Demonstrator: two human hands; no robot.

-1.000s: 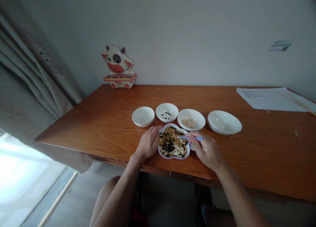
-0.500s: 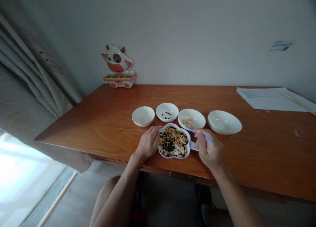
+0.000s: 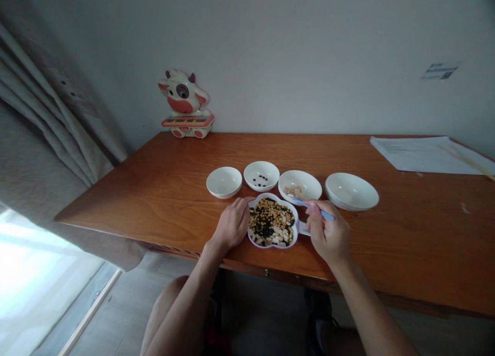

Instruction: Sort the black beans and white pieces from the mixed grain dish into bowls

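Observation:
A flower-shaped dish (image 3: 296, 234) full of mixed yellow, black and pale beans sits near the table's front edge. My left hand (image 3: 231, 224) rests curled against its left rim. My right hand (image 3: 328, 235) is closed on thin blue tweezers (image 3: 317, 211), whose tips point left toward the far right rim of the dish. Behind the dish stands a row of white bowls: an empty one (image 3: 224, 181), one with a few black beans (image 3: 261, 176), one with pale beans (image 3: 300, 186), and a larger empty one (image 3: 351, 191).
The wooden table (image 3: 162, 196) stands against a white wall. A cow-shaped toy keyboard (image 3: 185, 106) sits at the back left, papers (image 3: 429, 155) at the back right. A curtain (image 3: 46, 124) hangs to the left.
My right hand lifted the tweezers out of the bean dish and drew back to the right, toward the bowl of pale beans. The left hand stayed on the rim.

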